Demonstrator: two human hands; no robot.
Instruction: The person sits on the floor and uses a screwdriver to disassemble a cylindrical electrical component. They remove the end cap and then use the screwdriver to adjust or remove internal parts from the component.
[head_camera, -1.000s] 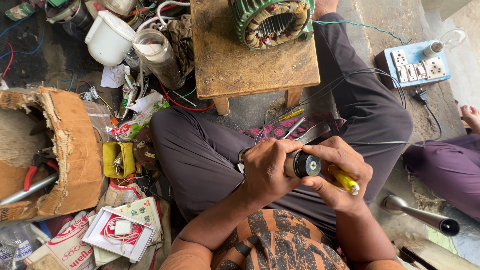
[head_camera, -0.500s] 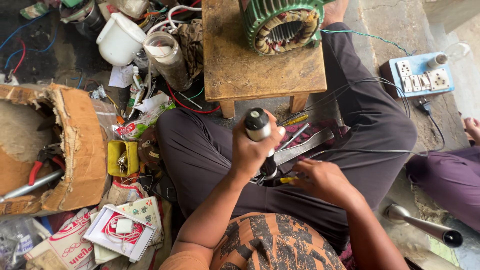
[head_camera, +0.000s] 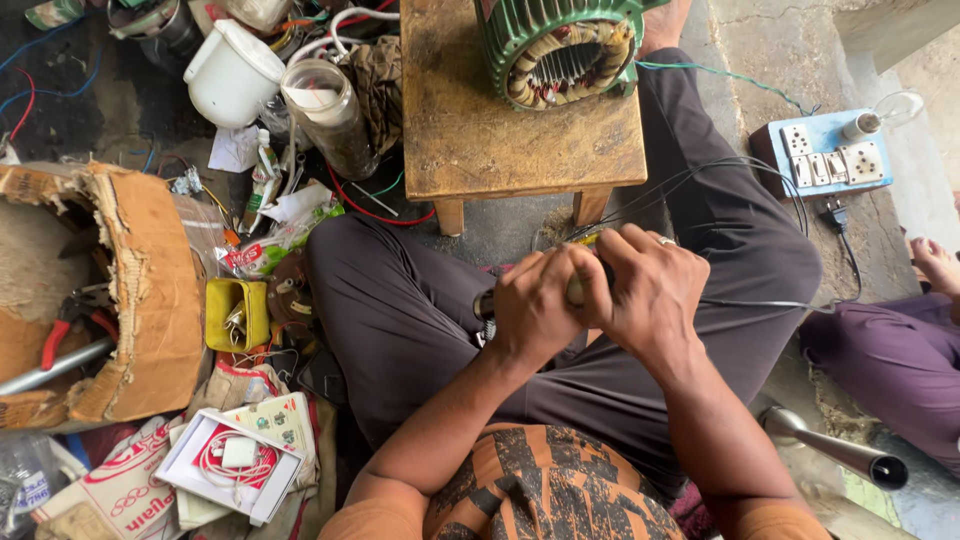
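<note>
My left hand (head_camera: 533, 303) and my right hand (head_camera: 652, 296) meet over my lap, both closed around a small dark cylindrical part (head_camera: 485, 305). Only its dark end pokes out left of my left fist, and a pale bit shows between the hands. A yellow tool tip (head_camera: 590, 238) sticks up just above my knuckles. My right hand wears a ring. Thin black wires (head_camera: 745, 303) run from my hands out to the right toward a blue switchboard (head_camera: 825, 155).
A wooden stool (head_camera: 460, 150) ahead carries a green motor stator (head_camera: 560, 50). On the left lie a torn cardboard box (head_camera: 140, 300), white jug (head_camera: 230, 75), clear jar (head_camera: 330, 115) and yellow container (head_camera: 237, 313). On the right are a metal pipe (head_camera: 840, 455) and another person's purple-clad leg (head_camera: 900, 360).
My left hand has come down from holding the cylindrical part raised. My right hand has moved up to join it, so both now grip the part together over my lap.
</note>
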